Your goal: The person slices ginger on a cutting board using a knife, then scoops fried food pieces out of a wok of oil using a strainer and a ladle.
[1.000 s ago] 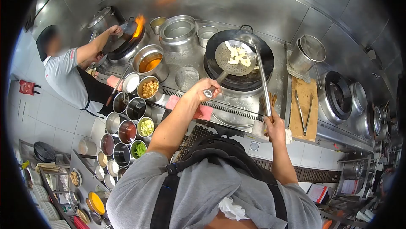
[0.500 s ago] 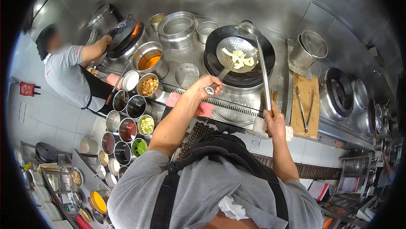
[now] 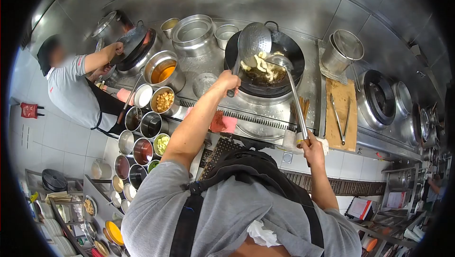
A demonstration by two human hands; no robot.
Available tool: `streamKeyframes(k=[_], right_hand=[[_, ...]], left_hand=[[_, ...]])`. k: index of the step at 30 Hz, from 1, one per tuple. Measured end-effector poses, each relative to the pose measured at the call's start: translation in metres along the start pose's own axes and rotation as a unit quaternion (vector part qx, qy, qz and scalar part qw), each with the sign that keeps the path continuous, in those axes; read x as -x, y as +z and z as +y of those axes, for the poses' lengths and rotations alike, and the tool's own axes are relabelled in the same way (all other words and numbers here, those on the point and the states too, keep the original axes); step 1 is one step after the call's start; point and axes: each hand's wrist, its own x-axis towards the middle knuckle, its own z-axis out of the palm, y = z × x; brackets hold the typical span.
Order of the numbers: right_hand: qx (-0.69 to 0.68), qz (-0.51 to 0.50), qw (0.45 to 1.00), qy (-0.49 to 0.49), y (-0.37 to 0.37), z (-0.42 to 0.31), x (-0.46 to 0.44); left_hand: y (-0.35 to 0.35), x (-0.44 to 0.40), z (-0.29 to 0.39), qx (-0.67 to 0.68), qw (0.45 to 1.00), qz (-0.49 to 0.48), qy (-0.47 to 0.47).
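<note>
My left hand [image 3: 228, 82] is wrapped round the handle of a perforated skimmer [image 3: 255, 38], its bowl tipped on edge over the left side of a black wok [image 3: 295, 54]. Pale yellow-white food pieces [image 3: 266, 73] are in the wok's middle, some by the skimmer's lower edge, above dark, shiny oil or liquid. Low on the long handle of a metal ladle [image 3: 297, 100], my right hand [image 3: 312, 150] is closed. The ladle's bowl is inside the wok, close to the pieces.
Left of the wok stand a pot of orange liquid [image 3: 164, 71] and a pot of browned cubes [image 3: 164, 101]. Tongs [image 3: 342, 119] lie on cardboard [image 3: 335, 93] at the right. A co-worker [image 3: 76, 84] handles another wok [image 3: 130, 43] at far left.
The skimmer has turned from level to steeply tipped, and the pieces have slid off it into the wok. The ladle's bowl has come down from the far rim into the wok.
</note>
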Motion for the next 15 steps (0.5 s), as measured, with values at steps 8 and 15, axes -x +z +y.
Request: streamKeyframes(k=[8,15], right_hand=[[0.128,0.078,0.986,-0.071,-0.035,0.026,-0.015],[0.296,0.098,0.939,-0.145,-0.067,0.032,-0.08]], left_hand=[[-0.018,-0.007,0.035,-0.379,0.897,0.206,0.099],[-0.03,-0.076,0.04,-0.451,0.87,0.194,0.041]])
